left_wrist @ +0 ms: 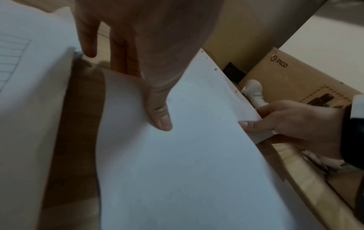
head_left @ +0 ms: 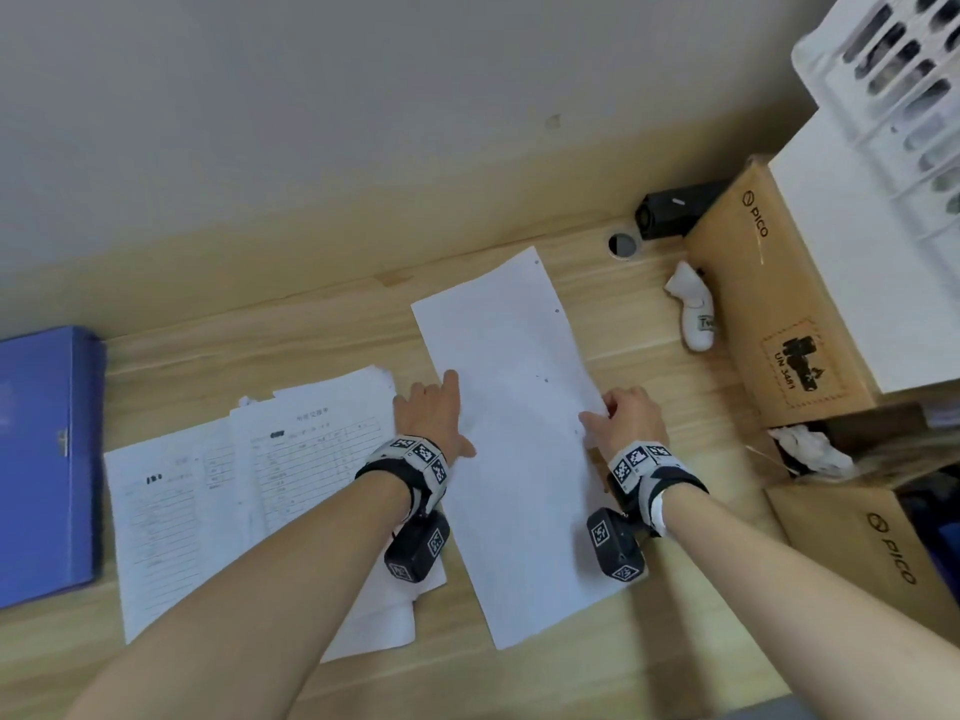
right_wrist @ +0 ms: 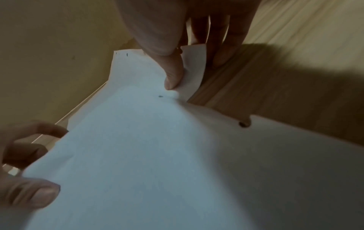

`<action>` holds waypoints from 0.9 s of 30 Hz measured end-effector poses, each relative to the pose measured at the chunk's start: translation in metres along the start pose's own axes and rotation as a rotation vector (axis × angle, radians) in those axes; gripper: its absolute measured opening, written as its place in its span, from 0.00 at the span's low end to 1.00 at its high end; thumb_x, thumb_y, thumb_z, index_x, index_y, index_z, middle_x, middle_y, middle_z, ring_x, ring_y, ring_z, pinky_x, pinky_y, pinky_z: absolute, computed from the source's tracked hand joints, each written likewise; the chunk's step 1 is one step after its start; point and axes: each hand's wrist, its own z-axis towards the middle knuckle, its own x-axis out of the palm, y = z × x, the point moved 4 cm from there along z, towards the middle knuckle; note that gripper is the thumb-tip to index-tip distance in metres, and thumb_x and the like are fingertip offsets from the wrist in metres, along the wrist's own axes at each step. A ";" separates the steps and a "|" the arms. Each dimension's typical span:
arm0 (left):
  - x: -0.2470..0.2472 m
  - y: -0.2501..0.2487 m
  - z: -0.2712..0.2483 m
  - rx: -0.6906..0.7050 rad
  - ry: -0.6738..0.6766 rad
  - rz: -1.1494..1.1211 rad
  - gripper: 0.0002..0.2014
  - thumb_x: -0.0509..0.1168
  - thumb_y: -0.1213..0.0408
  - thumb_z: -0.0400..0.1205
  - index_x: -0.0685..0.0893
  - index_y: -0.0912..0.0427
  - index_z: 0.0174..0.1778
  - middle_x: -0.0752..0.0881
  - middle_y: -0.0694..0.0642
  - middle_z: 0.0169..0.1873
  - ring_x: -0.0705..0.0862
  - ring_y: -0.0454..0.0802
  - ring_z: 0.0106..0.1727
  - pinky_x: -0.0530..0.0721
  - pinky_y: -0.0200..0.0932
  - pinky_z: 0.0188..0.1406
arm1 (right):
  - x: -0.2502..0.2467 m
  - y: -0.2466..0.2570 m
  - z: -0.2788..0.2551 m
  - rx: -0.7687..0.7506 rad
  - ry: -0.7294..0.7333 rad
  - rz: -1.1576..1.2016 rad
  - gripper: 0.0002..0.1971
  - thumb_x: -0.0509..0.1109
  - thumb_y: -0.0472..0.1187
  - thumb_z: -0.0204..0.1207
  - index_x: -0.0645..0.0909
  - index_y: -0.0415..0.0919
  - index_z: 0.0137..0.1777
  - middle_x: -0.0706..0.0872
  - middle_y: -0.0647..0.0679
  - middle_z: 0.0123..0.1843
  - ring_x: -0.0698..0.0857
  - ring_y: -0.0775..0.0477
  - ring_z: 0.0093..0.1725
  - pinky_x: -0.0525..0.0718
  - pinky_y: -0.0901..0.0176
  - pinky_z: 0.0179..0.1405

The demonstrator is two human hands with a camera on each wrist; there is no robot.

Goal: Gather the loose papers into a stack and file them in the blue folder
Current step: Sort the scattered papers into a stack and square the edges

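A blank white sheet (head_left: pixel 519 433) with punched holes along its right edge lies slanted mid-table, slightly lifted. My left hand (head_left: pixel 441 407) holds its left edge, thumb (left_wrist: pixel 159 121) on top and fingers tucked beneath. On the opposite edge my right hand (head_left: pixel 608 413) pinches the sheet (right_wrist: pixel 157 140), thumb (right_wrist: pixel 173 77) above and fingers below. To the left, several printed papers (head_left: pixel 249 501) lie loosely overlapped under my left forearm. The blue folder (head_left: pixel 47 459) lies closed at the table's far left.
Cardboard PICO boxes (head_left: pixel 779 304) crowd the right side, one holding crumpled white tissue (head_left: pixel 810 449). A white controller (head_left: pixel 693 314), a black device (head_left: pixel 670 210) and a round cable hole (head_left: pixel 622 245) sit behind the sheet. A white crate (head_left: pixel 904 96) tops the boxes. A wall (head_left: pixel 311 122) backs the table.
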 end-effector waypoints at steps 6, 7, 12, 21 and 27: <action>-0.039 -0.001 -0.014 0.096 -0.109 -0.300 0.00 0.63 0.64 0.76 0.78 0.55 0.40 0.81 0.52 0.40 0.81 0.57 0.44 0.70 0.42 0.34 | -0.001 -0.006 -0.010 0.011 0.038 0.023 0.08 0.67 0.45 0.70 0.77 0.41 0.37 0.77 0.44 0.46 0.80 0.39 0.45 0.83 0.51 0.40; -0.057 0.002 -0.020 0.119 -0.165 -0.336 0.01 0.63 0.63 0.77 0.79 0.55 0.41 0.83 0.52 0.41 0.81 0.57 0.44 0.71 0.43 0.35 | -0.003 -0.005 -0.013 0.010 0.041 0.037 0.08 0.67 0.44 0.70 0.77 0.40 0.36 0.78 0.44 0.44 0.80 0.39 0.42 0.81 0.54 0.36; -0.155 0.031 -0.062 0.214 -0.470 -0.425 0.06 0.63 0.60 0.78 0.81 0.58 0.44 0.87 0.58 0.38 0.84 0.61 0.40 0.83 0.52 0.38 | -0.017 0.001 -0.031 0.059 0.031 0.168 0.13 0.66 0.39 0.69 0.66 0.42 0.28 0.70 0.47 0.27 0.69 0.45 0.28 0.63 0.58 0.27; -0.184 0.059 -0.165 0.493 -0.689 -0.326 0.04 0.67 0.60 0.81 0.77 0.51 0.43 0.86 0.46 0.38 0.83 0.48 0.39 0.82 0.46 0.35 | -0.060 0.038 -0.066 0.067 -0.144 0.304 0.08 0.67 0.42 0.72 0.76 0.39 0.35 0.77 0.45 0.30 0.77 0.38 0.35 0.70 0.54 0.31; -0.084 0.061 -0.165 0.515 -0.391 -0.260 0.08 0.63 0.70 0.76 0.76 0.51 0.45 0.83 0.46 0.45 0.80 0.49 0.48 0.77 0.45 0.39 | -0.102 0.064 -0.092 -0.050 -0.301 0.430 0.12 0.66 0.44 0.72 0.77 0.33 0.41 0.80 0.39 0.34 0.78 0.37 0.34 0.74 0.53 0.32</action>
